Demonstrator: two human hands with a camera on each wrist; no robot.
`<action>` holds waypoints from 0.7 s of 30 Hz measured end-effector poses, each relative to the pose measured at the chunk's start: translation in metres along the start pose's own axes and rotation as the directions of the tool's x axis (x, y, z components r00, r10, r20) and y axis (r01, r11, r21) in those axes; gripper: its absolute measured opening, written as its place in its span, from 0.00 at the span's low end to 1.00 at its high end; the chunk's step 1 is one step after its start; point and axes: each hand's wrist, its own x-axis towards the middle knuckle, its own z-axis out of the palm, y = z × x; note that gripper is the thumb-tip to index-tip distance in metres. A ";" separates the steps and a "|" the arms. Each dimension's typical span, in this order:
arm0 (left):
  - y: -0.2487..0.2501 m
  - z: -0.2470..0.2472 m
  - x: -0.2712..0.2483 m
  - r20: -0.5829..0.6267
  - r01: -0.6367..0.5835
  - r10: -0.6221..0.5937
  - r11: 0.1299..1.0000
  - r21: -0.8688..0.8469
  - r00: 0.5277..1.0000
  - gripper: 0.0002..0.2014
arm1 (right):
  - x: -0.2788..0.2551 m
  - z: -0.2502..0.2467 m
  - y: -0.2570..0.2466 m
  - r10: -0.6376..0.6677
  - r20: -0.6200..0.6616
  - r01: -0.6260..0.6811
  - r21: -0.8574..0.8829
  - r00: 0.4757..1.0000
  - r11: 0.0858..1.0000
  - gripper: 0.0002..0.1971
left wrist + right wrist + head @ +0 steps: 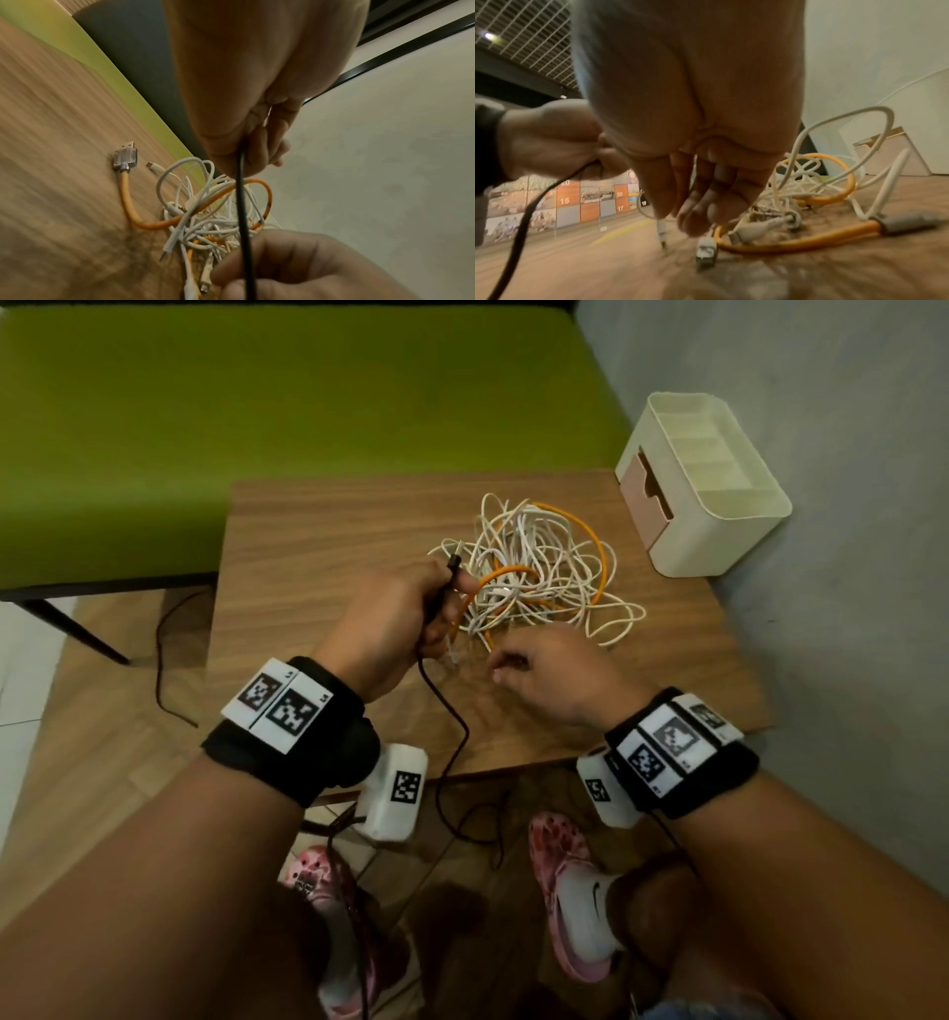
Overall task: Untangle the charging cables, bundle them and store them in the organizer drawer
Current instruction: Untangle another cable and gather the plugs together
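A tangle of white and orange charging cables (534, 557) (205, 213) (808, 182) lies in the middle of a small wooden table (318, 546). My left hand (411, 608) (257, 146) (552, 142) hovers at the tangle's left edge and grips a black cable (454, 726) (243, 203) (523, 219). Its plug sticks up out of the fist, and the rest hangs over the table's front edge. My right hand (534, 667) (693, 203) is at the tangle's near edge. Its fingers point down, just above some white connectors (706, 249), and hold nothing. The cream organizer (719, 505) stands at the back right with its beige drawer (642, 500) closed.
A green bench (257, 403) runs behind and to the left of the table, and a grey wall (847, 557) is close on the right. The orange cable's silver USB plug (126, 156) lies loose on the wood. My feet in pink clogs (565, 865) are below the front edge.
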 end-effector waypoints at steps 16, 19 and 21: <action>0.001 -0.003 0.012 0.000 -0.164 0.164 0.986 -0.018 0.986 0.08 | 0.025 0.001 -0.014 0.187 -0.081 -0.203 -0.296 0.979 0.934 0.11; 0.000 -0.008 0.016 0.007 -0.199 0.199 0.980 -0.031 0.980 0.16 | 0.018 -0.022 -0.021 0.149 -0.241 -0.176 -0.093 0.959 0.980 0.08; 0.000 -0.009 0.019 -0.003 -0.180 0.180 0.980 -0.090 0.984 0.22 | 0.017 -0.030 -0.021 0.136 -0.341 -0.099 0.123 0.930 0.987 0.10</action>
